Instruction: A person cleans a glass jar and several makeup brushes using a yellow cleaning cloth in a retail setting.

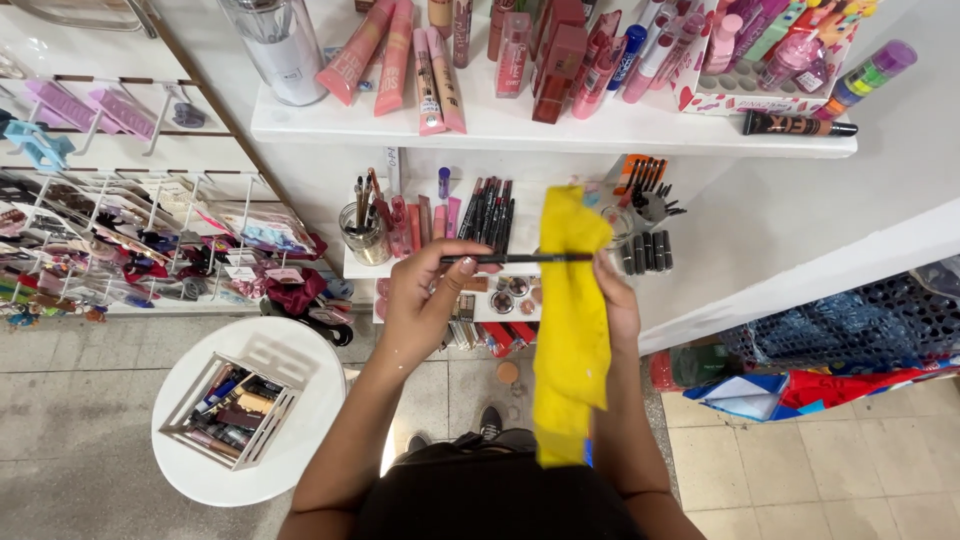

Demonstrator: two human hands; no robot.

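Together, our hands stretch a slim black cosmetic pencil (515, 259) level above the white shelf (520, 262) — left hand (425, 300) pinching one end, right hand (612, 300) clamping the other through a long yellow cloth (570, 340), seemingly for wiping.

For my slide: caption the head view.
Left hand and right hand hold a black pencil with yellow cloth.

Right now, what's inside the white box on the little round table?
The white box on the round table holds dark and coloured pencils and tubes, lying jumbled. What lies underneath them is covered, so I can't tell.
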